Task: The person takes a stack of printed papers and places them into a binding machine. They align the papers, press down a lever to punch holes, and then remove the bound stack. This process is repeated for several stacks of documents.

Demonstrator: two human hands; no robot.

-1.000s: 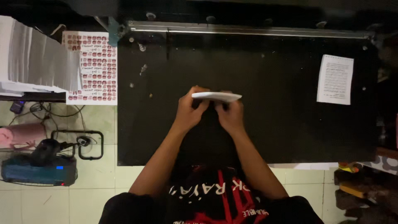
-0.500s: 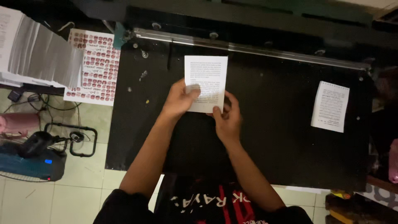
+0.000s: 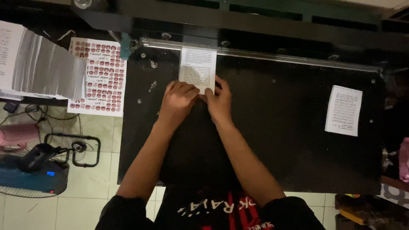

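Printed sheet (image 3: pixel 197 68) lower edge under fingers

On the desk (image 3: pixel 277 140), a printed sheet (image 3: pixel 197 68) lies at twelve o'clock, its far edge against the metal rail (image 3: pixel 277 56). The left hand (image 3: pixel 177 102) and right hand (image 3: pixel 219 102) rest side by side on its near edge. A second sheet (image 3: pixel 344 110) lies at three o'clock, well apart. At ten o'clock, off the desk, a sticker sheet (image 3: pixel 99 76) lies beside a paper stack (image 3: pixel 40 68).

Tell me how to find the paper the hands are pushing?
Look at the big black table with a metal rail along its far edge. The white printed stack sits against that rail, under both hands' fingertips. The other sheet lies alone at the right, untouched.
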